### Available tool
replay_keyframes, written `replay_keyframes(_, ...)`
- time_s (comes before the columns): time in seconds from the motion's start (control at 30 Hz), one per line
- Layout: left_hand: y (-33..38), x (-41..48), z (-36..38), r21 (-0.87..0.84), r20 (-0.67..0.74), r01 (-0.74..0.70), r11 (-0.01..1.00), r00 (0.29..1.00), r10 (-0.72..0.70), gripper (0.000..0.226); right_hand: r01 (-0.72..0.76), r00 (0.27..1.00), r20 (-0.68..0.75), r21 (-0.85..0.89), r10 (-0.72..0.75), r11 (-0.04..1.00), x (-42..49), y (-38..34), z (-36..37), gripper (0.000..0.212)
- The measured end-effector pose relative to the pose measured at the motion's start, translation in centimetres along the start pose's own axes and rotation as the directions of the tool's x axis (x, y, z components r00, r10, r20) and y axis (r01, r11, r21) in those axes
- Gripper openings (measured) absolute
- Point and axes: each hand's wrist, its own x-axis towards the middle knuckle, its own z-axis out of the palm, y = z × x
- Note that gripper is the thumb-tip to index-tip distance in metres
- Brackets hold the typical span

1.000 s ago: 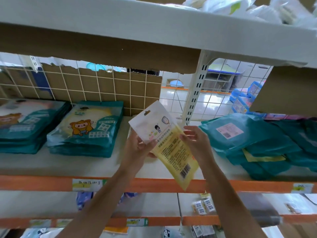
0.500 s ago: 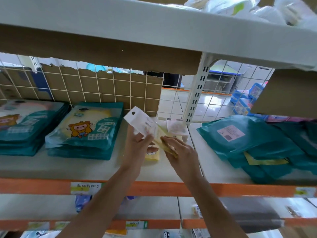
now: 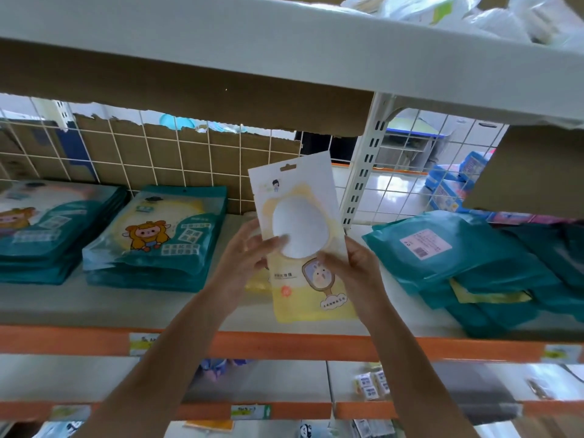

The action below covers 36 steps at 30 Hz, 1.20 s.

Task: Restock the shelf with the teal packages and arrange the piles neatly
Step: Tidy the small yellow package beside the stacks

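- I am holding a flat yellow-and-white plastic packet [image 3: 300,238] with a round white window upright over the middle of the grey shelf board [image 3: 94,306], between the teal stock on either side.
- My left hand [image 3: 245,251] is pinching the packet's left edge, thumb lying on the front. My right hand [image 3: 354,263] is gripping the right edge the same way. Neither is holding anything teal.
- To my left, two piles of glossy teal packages with a cartoon print are sitting flat and fairly square: the nearer pile [image 3: 158,235] just beside my left hand, the farther pile [image 3: 47,229] at the frame's edge. I am judging that part as done.
- To my right, a heap of plain teal bags [image 3: 448,257] is sprawling, with bags sliding off one another at angles and a yellow sheet [image 3: 486,295] poking out between them. Squaring that heap up is looking like the bulk of what is left.
- A second yellow packet [image 3: 257,284] is lying on the shelf under my left hand. I am guessing the odd yellow items are needing sorting out of this gap before teal stock goes in.
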Motion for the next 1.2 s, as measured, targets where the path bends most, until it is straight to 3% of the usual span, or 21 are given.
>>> replay_keyframes(0.13,-1.0,0.6,-0.5,-0.121,-0.023,-0.036,0.992,0.999,0.033,0.051,-0.080,0.996,0.044,0.042,0.078,0.996,-0.3,0.5,0.8,0.027)
replay_keyframes(0.23,-1.3,1.2,-0.9,-0.053,-0.193,0.029,0.998,0.980,-0.039,0.038,-0.127,0.992,-0.008,-0.182,0.127,0.975,-0.4,2.3,0.7,0.041)
replay_keyframes(0.3,-1.3,2.0,-1.3,0.046,-0.280,0.111,0.993,0.955,-0.094,0.038,-0.093,0.995,0.001,-0.375,0.101,0.922,-0.9,3.9,0.2,0.052)
replay_keyframes(0.37,-1.3,2.8,-1.7,0.161,-0.272,0.157,0.974,0.956,-0.109,0.043,-0.049,0.997,0.030,-0.508,0.074,0.860,-1.8,5.2,0.1,0.059)
replay_keyframes(0.57,-2.1,5.8,-1.5,0.389,-0.335,0.294,0.873,0.928,-0.164,0.053,0.031,0.999,-0.002,-0.780,-0.052,0.625,-2.5,7.2,0.5,0.060)
replay_keyframes(0.67,-2.5,7.5,-1.5,0.439,-0.376,0.349,0.828,0.908,-0.184,0.057,-0.011,1.000,-0.010,-0.866,0.005,0.500,-2.0,7.3,0.6,0.062)
replay_keyframes(0.8,-2.7,9.1,-1.6,0.439,-0.427,0.329,0.836,0.895,-0.128,0.061,-0.051,0.998,-0.036,-0.885,0.042,0.462,-1.6,7.7,0.6,0.069)
replay_keyframes(0.97,-3.8,8.5,-1.7,0.631,-0.354,0.237,0.739,0.935,0.002,0.068,-0.029,0.999,-0.014,-0.890,0.037,0.455,-1.7,7.8,0.5,0.070)
replay_keyframes(1.1,-4.4,6.2,-2.1,0.882,-0.116,0.037,0.471,0.983,0.140,0.070,0.012,0.999,0.029,-0.894,0.032,0.447,-1.7,8.1,0.5,0.071)
replay_keyframes(1.2,-5.1,3.2,-2.0,0.942,0.100,-0.110,0.318,0.994,0.046,0.075,0.043,0.998,0.062,-0.899,0.029,0.436,-1.8,8.1,0.4,0.070)
